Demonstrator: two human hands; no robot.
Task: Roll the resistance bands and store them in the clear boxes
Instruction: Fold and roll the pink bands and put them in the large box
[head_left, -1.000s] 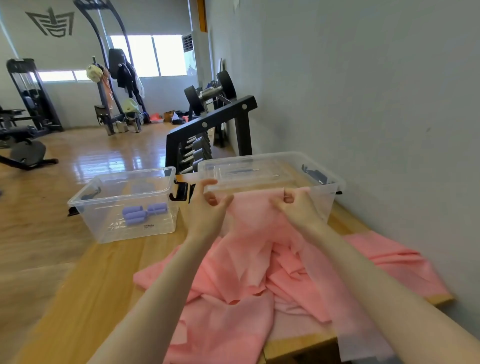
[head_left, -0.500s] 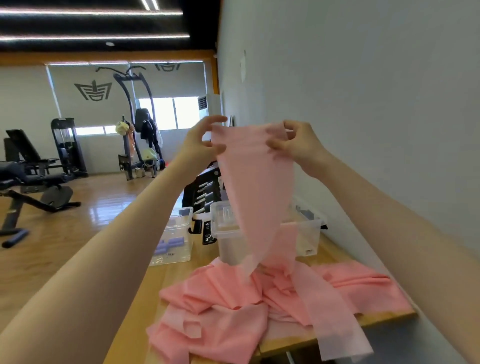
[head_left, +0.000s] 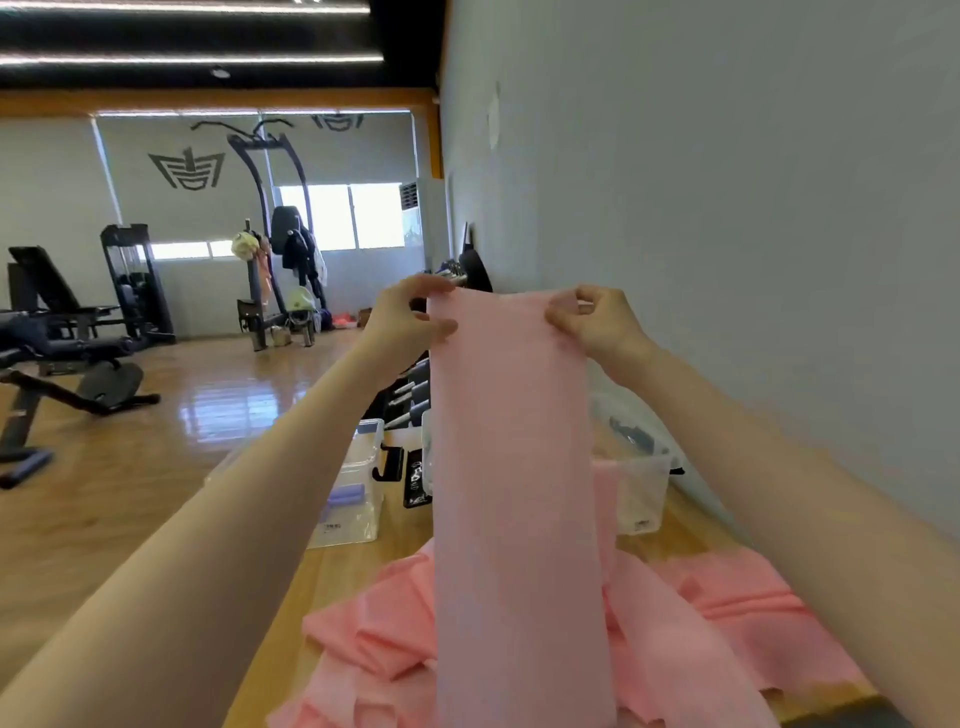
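A long pink resistance band (head_left: 511, 467) hangs flat and straight in front of me, held up by its top edge. My left hand (head_left: 410, 317) pinches its top left corner and my right hand (head_left: 592, 322) pinches its top right corner. Below it a heap of more pink bands (head_left: 727, 623) lies on the wooden table (head_left: 332, 587). Behind the hanging band stand two clear boxes: the left box (head_left: 358, 499) holds rolled purple bands (head_left: 345, 493), the right box (head_left: 644, 488) is partly hidden.
A grey wall runs close along the right side. A black dumbbell rack (head_left: 410, 389) stands beyond the boxes. Two small black objects (head_left: 402, 467) lie between the boxes. Gym benches and machines (head_left: 78, 332) stand far left on the wooden floor.
Both hands lifted one pink band out of the heap and raised it high. It now hangs flatter and wider between the two pinching hands.
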